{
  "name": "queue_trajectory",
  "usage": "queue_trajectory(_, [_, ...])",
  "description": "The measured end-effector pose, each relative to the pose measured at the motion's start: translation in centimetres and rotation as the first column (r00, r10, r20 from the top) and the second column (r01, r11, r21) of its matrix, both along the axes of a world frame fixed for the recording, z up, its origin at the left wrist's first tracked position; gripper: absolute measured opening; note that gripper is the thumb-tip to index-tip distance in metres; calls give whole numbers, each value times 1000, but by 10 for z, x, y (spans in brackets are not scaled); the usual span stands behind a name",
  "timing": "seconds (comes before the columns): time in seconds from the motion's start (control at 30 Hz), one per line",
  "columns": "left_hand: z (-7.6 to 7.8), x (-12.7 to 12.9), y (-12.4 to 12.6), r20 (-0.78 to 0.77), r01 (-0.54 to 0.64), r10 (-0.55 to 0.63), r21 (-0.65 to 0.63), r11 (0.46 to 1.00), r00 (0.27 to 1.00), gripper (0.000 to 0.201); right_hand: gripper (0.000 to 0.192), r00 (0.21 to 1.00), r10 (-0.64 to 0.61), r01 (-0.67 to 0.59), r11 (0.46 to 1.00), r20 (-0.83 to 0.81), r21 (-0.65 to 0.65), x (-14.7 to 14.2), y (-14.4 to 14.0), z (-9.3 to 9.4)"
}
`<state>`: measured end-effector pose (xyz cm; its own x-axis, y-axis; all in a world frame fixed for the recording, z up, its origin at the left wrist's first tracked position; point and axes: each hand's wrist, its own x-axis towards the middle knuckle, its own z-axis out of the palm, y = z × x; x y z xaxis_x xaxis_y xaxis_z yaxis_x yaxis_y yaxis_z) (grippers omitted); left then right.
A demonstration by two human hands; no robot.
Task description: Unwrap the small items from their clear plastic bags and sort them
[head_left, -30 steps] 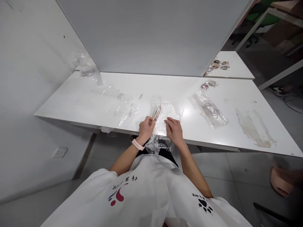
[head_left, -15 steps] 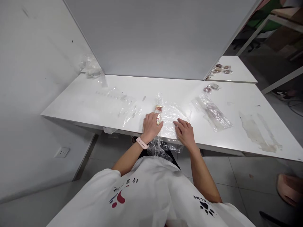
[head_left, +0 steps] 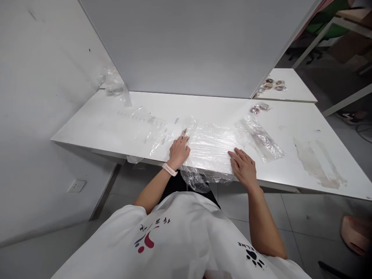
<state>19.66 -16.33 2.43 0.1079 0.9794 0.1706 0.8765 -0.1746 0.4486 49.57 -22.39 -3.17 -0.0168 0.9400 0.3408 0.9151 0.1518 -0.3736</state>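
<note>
A sheet of clear plastic film (head_left: pixel 209 141) lies wrinkled on the white table (head_left: pixel 95 116), and its near end hangs over the front edge. My left hand (head_left: pixel 179 151), with a pink band on the wrist, is closed over a small packet (head_left: pixel 185 132) at the film's left side. Only the packet's far end shows past the fingers; the rest is hidden. My right hand (head_left: pixel 244 166) rests palm down at the film's right side, fingers spread and fingertips touching the film.
Another crumpled clear plastic piece (head_left: pixel 261 139) lies to the right, with small round wrapped items (head_left: pixel 255 110) behind it. More clear plastic (head_left: pixel 113 83) is bunched at the back left. A grey panel (head_left: pixel 188 46) rises along the table's back edge.
My left hand has slid left with the packet, and my right hand has moved right. The film between them now lies wider and more taut.
</note>
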Motion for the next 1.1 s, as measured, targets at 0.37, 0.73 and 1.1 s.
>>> queue_trajectory(0.37, [6, -40, 12, 83, -254, 257, -45, 966, 963, 41, 40, 999, -46, 47, 999, 24, -14, 15, -8, 2])
queue_trajectory(0.73, [-7, -33, -2, -20, 29, -28, 63, 998, 999, 55, 42, 924, 346, -366, 924, -163, -114, -127, 63, 58])
queue_trajectory(1.1, [7, -66, -4, 448, -155, 153, -32, 987, 881, 44, 90, 944, 319, -331, 895, -90, -300, -216, 92, 22])
